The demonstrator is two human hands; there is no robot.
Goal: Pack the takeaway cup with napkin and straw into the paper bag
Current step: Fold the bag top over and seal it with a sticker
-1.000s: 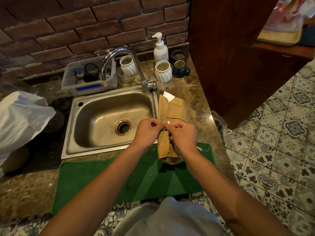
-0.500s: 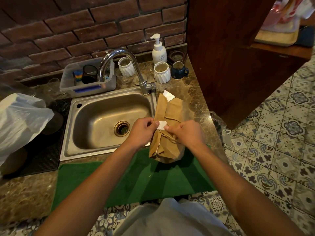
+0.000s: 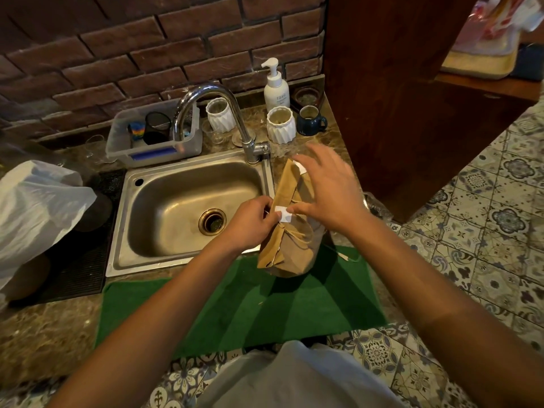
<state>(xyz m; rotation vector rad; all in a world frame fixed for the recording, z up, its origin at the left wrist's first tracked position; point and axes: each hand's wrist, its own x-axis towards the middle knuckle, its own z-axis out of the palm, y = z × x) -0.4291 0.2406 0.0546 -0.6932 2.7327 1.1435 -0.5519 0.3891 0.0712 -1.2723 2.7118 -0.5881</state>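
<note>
A brown paper bag (image 3: 290,248) lies folded on the counter to the right of the sink, its near end on the green mat (image 3: 244,307). A small white sticker (image 3: 283,214) sits on its folded top, and another white tab (image 3: 300,166) shows at the far end. My left hand (image 3: 250,222) pinches the bag's fold beside the sticker. My right hand (image 3: 326,189) hovers over the bag with fingers spread, its thumb at the sticker's right edge. The cup, napkin and straw are hidden.
The steel sink (image 3: 188,204) and its faucet (image 3: 212,113) are to the left. Behind stand a soap bottle (image 3: 276,88), two white ribbed pots (image 3: 281,125), a blue mug (image 3: 310,120) and a plastic tub (image 3: 153,134). A white plastic bag (image 3: 35,207) lies far left; a wooden cabinet (image 3: 397,83) rises right.
My right hand has let go of the sticker area and lifted, fingers spreading over the bag. The sticker now shows flat on the fold. The left hand still holds there.
</note>
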